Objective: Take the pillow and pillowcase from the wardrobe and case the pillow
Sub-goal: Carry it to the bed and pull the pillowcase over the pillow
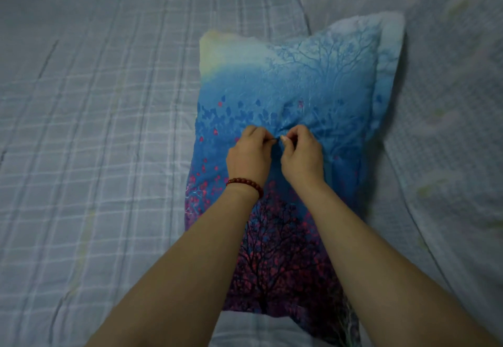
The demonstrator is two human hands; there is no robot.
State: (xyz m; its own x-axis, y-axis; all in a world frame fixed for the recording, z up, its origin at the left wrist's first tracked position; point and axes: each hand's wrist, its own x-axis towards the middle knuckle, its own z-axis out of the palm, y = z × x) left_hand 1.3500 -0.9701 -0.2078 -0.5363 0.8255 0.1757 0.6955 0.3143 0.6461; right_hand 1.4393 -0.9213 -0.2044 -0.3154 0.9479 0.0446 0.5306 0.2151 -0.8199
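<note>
A pillow in a blue pillowcase (296, 85) printed with trees and red leaves lies lengthwise on the bed, filled out and puffy. My left hand (249, 153), with a red bead bracelet at the wrist, and my right hand (300, 154) meet at the middle of the case. Both pinch the fabric between thumb and fingers at one small spot, and the cloth puckers around it. What sits between the fingertips is too small to tell.
The pillow rests on a pale blue checked bedspread (95, 128) that covers the whole left side. A lighter quilt or second cover (449, 101) lies bunched along the right. The dark edge of the bed runs along the top left.
</note>
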